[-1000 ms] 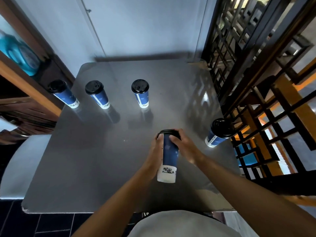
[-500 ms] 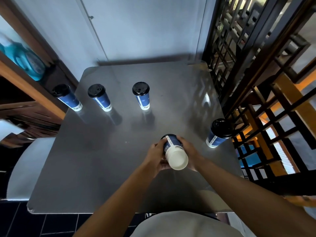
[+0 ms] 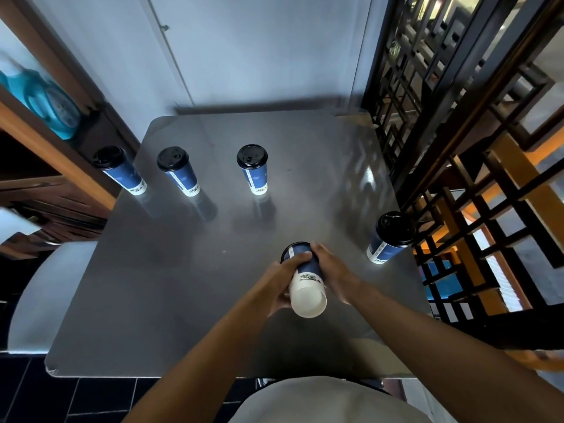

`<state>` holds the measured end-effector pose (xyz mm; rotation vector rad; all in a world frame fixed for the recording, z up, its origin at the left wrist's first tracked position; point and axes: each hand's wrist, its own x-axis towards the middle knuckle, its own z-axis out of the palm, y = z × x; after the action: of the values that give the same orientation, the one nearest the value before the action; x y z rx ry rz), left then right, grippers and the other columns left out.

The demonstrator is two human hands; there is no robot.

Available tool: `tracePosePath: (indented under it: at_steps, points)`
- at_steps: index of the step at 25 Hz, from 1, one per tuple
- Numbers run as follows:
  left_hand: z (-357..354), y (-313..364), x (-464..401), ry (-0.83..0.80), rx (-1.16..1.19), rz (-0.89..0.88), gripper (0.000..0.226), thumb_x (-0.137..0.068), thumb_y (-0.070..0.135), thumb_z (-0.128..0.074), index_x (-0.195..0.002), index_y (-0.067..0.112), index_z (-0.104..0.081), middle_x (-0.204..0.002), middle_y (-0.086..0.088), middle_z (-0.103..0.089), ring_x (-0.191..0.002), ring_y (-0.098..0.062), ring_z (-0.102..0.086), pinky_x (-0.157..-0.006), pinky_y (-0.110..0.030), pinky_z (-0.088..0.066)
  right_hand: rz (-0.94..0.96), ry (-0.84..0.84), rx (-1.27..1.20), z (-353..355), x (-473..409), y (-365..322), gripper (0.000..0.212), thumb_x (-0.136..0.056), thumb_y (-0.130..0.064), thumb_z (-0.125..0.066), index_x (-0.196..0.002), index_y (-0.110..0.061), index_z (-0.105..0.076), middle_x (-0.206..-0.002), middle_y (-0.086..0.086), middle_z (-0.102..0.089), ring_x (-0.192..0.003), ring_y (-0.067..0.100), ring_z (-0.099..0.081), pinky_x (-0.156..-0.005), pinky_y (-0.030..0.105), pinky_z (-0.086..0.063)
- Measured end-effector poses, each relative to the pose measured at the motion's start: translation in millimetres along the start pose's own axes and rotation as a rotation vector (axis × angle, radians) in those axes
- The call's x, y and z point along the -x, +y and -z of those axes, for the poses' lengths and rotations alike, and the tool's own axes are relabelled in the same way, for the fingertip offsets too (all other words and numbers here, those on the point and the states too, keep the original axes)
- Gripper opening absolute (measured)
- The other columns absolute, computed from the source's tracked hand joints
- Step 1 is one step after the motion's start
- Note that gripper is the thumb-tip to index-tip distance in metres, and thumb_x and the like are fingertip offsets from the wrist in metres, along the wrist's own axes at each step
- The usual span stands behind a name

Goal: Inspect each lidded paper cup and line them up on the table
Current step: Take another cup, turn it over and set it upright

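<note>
Two hands hold one blue paper cup (image 3: pixel 305 276) in the lower middle of the frame, lifted off the grey surface (image 3: pixel 171 285) and tipped so its white base faces the camera and its black-lidded end points away. The left hand (image 3: pixel 282 280) curls its fingers round the cup's left side, fingertips reaching over the blue wall near the lid end. The right hand (image 3: pixel 331 270) wraps the right side, its fingers lying along the wall up towards the lid. Both forearms run in from the bottom edge, above a pale garment (image 3: pixel 329 401) at the lower centre.

Right of the hands, near the surface's right edge, a fourth cup (image 3: pixel 389 239) stands apart from them, black lid on, leaning outward in the wide-angle view. Farther up, three more lidded cups stand in a rough row across the upper left of the surface: the middle-row cup (image 3: pixel 253 169) nearest the centre, the next cup (image 3: pixel 178 170) to its left, and the far-left cup (image 3: pixel 119 169) at the surface's left edge. All three are upright and well apart from one another.

Beyond them a pale wall (image 3: pixel 259 50) fills the top centre, a dark lattice screen (image 3: pixel 457 132) runs down the right, and a blurred blue bottle (image 3: pixel 45 102) sits on wooden shelving at the upper left
</note>
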<state>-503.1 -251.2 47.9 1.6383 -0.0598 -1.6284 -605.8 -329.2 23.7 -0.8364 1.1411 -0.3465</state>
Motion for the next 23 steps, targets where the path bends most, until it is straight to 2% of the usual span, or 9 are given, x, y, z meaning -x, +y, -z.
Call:
tracePosePath:
  at_steps: [3,6,8,10,11,15,17,20,23]
  points:
    - [-1,2,0,-0.038,0.259,-0.05,0.068,-0.085,0.042,-0.075,-0.136,0.001,-0.057,-0.104,-0.021,-0.074,-0.074,-0.032,-0.075,-0.06,-0.039,-0.062,-0.016,0.006,-0.03,2,0,-2,0.044,-0.098,-0.049,-0.048,-0.124,-0.015,-0.058,-0.124,0.017,-0.068,-0.111,0.036,-0.069,-0.096,0.051,-0.056]
    - [-1,0,-1,-0.056,0.38,-0.075,0.064,-0.09,0.047,-0.067,-0.137,0.005,-0.06,-0.106,-0.018,-0.075,-0.079,-0.03,-0.074,-0.064,-0.038,-0.062,-0.1,-0.024,-0.113,1,-3,1,0.078,-0.07,-0.068,-0.063,-0.131,-0.02,-0.059,-0.123,0.014,-0.072,-0.113,0.037,-0.069,-0.102,0.057,-0.05]
    - [0,-2,-4,-0.017,0.238,-0.053,0.069,-0.082,0.064,-0.066,-0.129,0.013,-0.066,-0.108,-0.013,-0.077,-0.085,-0.03,-0.076,-0.074,-0.044,-0.063,-0.101,-0.018,-0.135,2,-10,1,0.085,-0.063,-0.067,-0.068,-0.132,-0.018,-0.058,-0.125,0.016,-0.07,-0.115,0.038,-0.067,-0.101,0.059,-0.05]
    - [3,-1,-6,0.078,0.054,-0.059,0.081,-0.063,0.077,-0.066,-0.122,0.021,-0.068,-0.109,-0.013,-0.079,-0.094,-0.034,-0.077,-0.085,-0.054,-0.062,-0.097,-0.009,-0.136,1,-8,-4,0.076,-0.069,-0.065,-0.066,-0.13,-0.02,-0.057,-0.125,0.015,-0.07,-0.113,0.039,-0.068,-0.098,0.063,-0.051]
    - [5,1,-6,0.112,0.013,-0.065,0.083,-0.058,0.076,-0.064,-0.122,0.023,-0.066,-0.11,-0.014,-0.078,-0.094,-0.035,-0.077,-0.081,-0.055,-0.062,-0.088,-0.004,-0.129,-1,-5,-7,0.065,-0.075,-0.061,-0.064,-0.126,-0.022,-0.058,-0.123,0.015,-0.07,-0.112,0.039,-0.069,-0.097,0.065,-0.051]
    - [5,9,6,0.17,-0.139,-0.144,0.053,-0.087,0.063,-0.059,-0.125,0.028,-0.051,-0.114,-0.01,-0.072,-0.076,-0.025,-0.075,-0.053,-0.033,-0.058,0.02,-0.039,-0.014,-6,-2,-9,0.028,-0.093,-0.045,-0.055,-0.107,-0.022,-0.059,-0.119,0.016,-0.068,-0.097,0.031,-0.07,-0.096,0.061,-0.053]
    - [5,10,3,0.136,-0.096,-0.158,0.059,-0.085,0.055,-0.069,-0.129,0.022,-0.049,-0.115,-0.012,-0.071,-0.076,-0.028,-0.074,-0.058,-0.038,-0.06,0.074,-0.048,0.053,-7,1,-13,0.021,-0.098,-0.042,-0.053,-0.103,-0.023,-0.06,-0.115,0.014,-0.066,-0.093,0.026,-0.069,-0.091,0.053,-0.058]
    - [7,10,-1,-0.005,0.191,-0.094,0.089,-0.062,0.048,-0.08,-0.135,0.005,-0.055,-0.111,-0.021,-0.072,-0.077,-0.034,-0.072,-0.073,-0.045,-0.062,0.073,-0.027,0.08,-6,4,-17,0.02,-0.104,-0.036,-0.044,-0.105,-0.023,-0.059,-0.109,0.012,-0.066,-0.089,0.024,-0.066,-0.073,0.038,-0.058]
    - [10,6,-4,-0.049,0.338,-0.071,0.083,-0.069,0.049,-0.076,-0.138,0.006,-0.058,-0.103,-0.017,-0.074,-0.076,-0.03,-0.074,-0.088,-0.049,-0.057,0.004,-0.036,0.046,-5,8,-16,0.028,-0.105,-0.039,-0.04,-0.114,-0.019,-0.057,-0.104,0.009,-0.07,-0.087,0.026,-0.067,-0.066,0.032,-0.056]
